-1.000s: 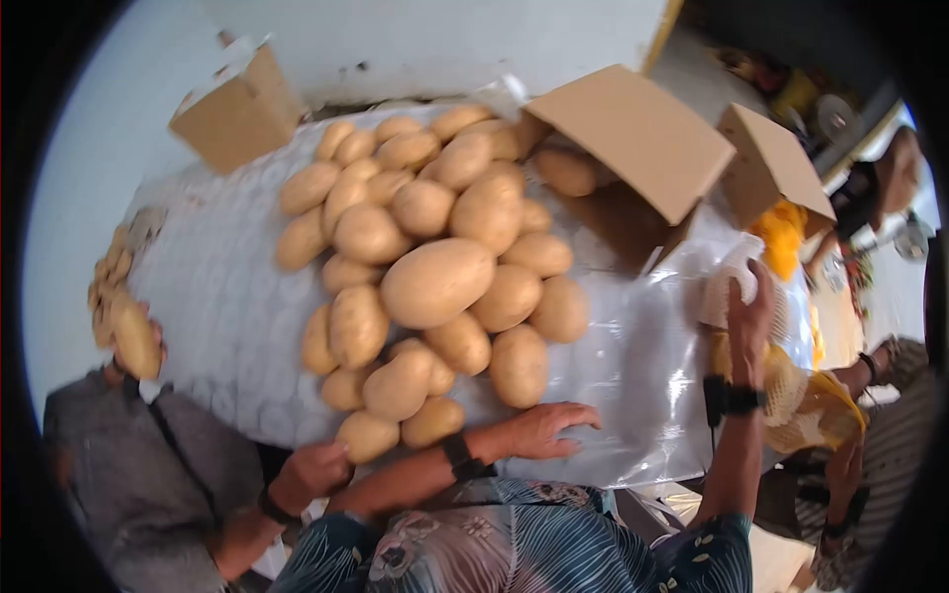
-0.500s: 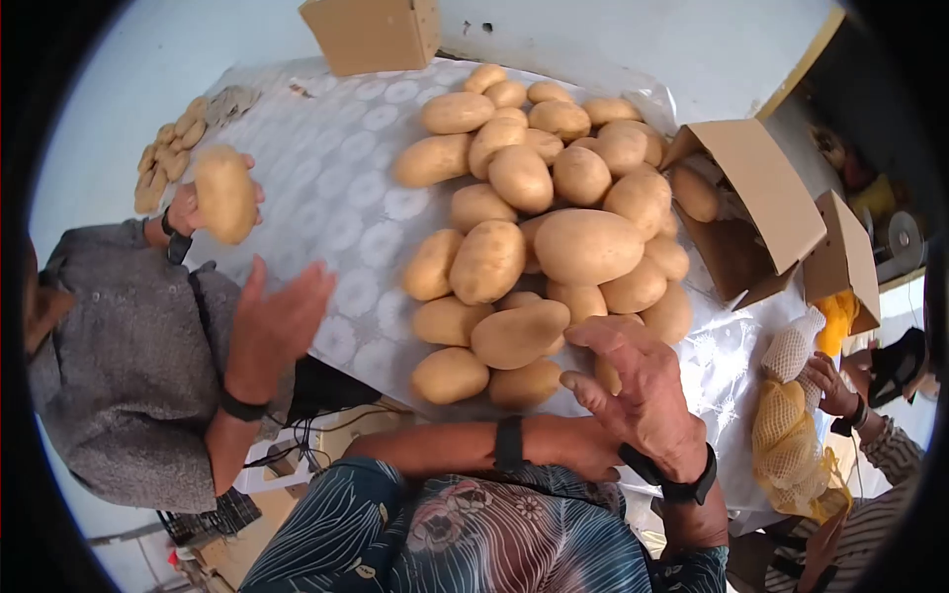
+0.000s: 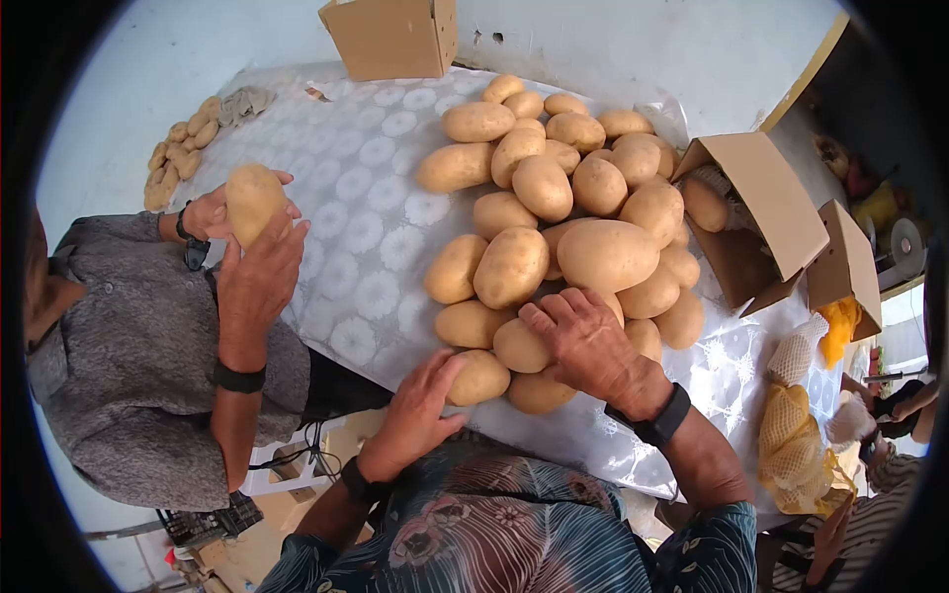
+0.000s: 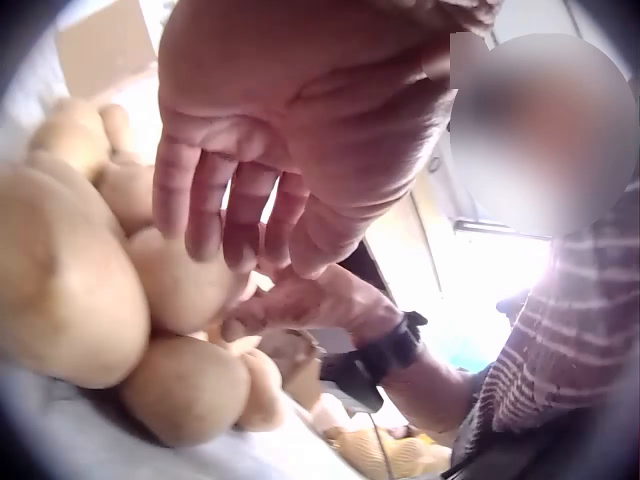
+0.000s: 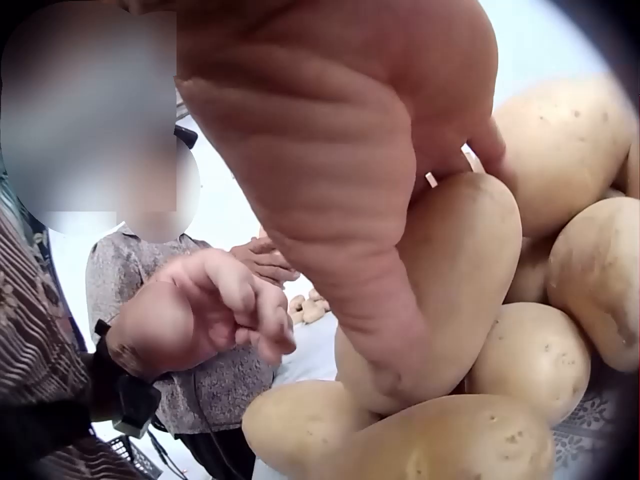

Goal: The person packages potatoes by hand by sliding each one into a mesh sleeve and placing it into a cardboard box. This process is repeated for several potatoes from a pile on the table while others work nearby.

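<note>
A heap of pale brown potatoes (image 3: 608, 254) lies on the table in front of me. My right hand (image 3: 596, 348) grips a potato (image 3: 521, 345) at the near side of the heap, fingers over its top. In the right wrist view the thumb presses along the side of that potato (image 5: 470, 240). My left hand (image 3: 419, 413) is beside the nearest left potato (image 3: 478, 379), fingers right at its edge and loosely bent. Seen in the left wrist view, the left palm (image 4: 290, 120) holds nothing.
At left another person (image 3: 148, 346) holds a large potato (image 3: 254, 201) in both hands. A small potato pile (image 3: 183, 148) and grey cloth (image 3: 245, 105) lie beyond. An open carton (image 3: 761, 198) with potatoes stands right, near net-bagged goods (image 3: 791, 435). Another box (image 3: 390, 40) stands at the back.
My right hand has come from the net bags at right to the heap and now grips a potato. My left hand has moved left to the front potato. The head view has turned left.
</note>
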A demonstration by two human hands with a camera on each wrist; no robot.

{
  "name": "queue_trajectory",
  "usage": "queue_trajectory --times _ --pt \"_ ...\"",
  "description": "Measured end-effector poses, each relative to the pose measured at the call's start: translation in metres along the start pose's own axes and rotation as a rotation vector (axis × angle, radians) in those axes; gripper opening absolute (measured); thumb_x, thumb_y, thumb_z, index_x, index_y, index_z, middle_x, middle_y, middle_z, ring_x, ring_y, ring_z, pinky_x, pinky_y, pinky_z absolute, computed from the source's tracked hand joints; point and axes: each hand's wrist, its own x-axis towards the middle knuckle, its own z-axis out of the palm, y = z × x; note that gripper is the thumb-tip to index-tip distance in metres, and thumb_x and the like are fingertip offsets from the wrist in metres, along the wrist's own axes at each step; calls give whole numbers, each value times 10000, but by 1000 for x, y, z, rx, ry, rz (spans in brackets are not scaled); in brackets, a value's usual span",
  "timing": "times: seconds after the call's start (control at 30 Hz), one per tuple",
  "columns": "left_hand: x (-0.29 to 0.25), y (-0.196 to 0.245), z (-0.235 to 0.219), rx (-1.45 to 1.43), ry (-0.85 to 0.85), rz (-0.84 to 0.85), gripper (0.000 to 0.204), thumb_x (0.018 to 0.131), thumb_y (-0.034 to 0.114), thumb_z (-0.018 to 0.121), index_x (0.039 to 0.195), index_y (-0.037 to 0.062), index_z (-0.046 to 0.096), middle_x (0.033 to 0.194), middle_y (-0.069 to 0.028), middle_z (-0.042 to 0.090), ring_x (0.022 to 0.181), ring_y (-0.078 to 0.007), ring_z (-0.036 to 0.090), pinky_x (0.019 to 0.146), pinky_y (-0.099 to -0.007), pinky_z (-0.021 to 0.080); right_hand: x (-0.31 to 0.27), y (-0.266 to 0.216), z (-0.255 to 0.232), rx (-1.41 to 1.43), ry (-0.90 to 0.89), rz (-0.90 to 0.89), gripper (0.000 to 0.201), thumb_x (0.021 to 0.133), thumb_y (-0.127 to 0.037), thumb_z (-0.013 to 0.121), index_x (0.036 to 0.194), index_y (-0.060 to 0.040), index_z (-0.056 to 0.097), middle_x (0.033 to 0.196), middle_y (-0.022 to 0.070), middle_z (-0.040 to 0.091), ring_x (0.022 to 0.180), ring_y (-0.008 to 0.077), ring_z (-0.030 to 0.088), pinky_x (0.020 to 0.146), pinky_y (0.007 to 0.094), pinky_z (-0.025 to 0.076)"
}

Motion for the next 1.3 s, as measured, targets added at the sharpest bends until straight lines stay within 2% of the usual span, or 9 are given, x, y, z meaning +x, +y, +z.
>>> queue_trajectory --times 0.2,0.3,0.37,0.53,0.73,0.83,1.07,1.17,1.3 --pt "-4 -20 38 -54 129 29 793 615 37 768 1320 91 410 1272 -192 449 1138 -396 474 958 -445 409 -25 5 -19 167 144 143 702 534 -221 809 1159 -56 535 961 108 559 904 288 546 850 387 447" --pt "4 -21 35 -26 148 132 774 601 -3 763 1296 85 432 1264 -194 445 1129 -393 470 949 -446 411 -59 1 -46 476 179 497 704 559 -236 816 1170 -34 533 1014 151 582 952 320 564 874 416 463" --pt "5 -22 36 11 137 170 781 592 -16 763 1292 83 431 1267 -195 435 1132 -395 464 950 -447 410 -102 9 -39 835 356 744 709 563 -247 829 1157 7 537 1078 155 606 996 236 609 879 342 495" --pt "7 -21 42 111 125 138 808 579 18 780 1296 76 412 1281 -193 405 1164 -407 436 963 -462 396 -191 28 -35 873 575 1205 797 546 -246 820 1221 24 493 1056 132 604 962 199 600 851 333 499" --pt "14 13 19 268 110 133 700 615 119 781 1239 57 468 1299 -177 420 1180 -397 422 967 -473 371 -211 34 -34 1063 838 1196 848 579 -412 783 1227 49 490 1046 126 596 932 198 585 815 316 479" --pt "15 30 16 70 194 298 527 651 99 758 1132 42 551 1189 -166 535 1103 -370 513 922 -440 424 -208 43 -28 1018 784 1211 841 592 -423 773 1223 56 489 1045 125 595 930 189 583 799 317 480" --pt "51 79 16 -429 -242 238 334 754 92 679 1073 58 587 984 -131 645 929 -305 625 783 -370 510 -215 78 7 513 482 1397 798 647 -382 761 1230 75 467 1060 222 600 950 303 604 827 365 484" --pt "73 114 36 -400 -321 473 328 777 115 660 1091 68 577 1020 -124 634 959 -304 615 814 -380 505 -213 78 6 -123 331 1045 739 662 -265 756 1262 42 452 1091 232 602 972 317 613 843 368 486" --pt "82 135 72 -451 -414 578 451 775 125 668 1193 75 508 1166 -136 569 1047 -310 577 861 -391 497 -211 84 -6 193 298 1184 718 655 -164 727 1288 9 436 1110 200 597 970 280 613 844 346 487"
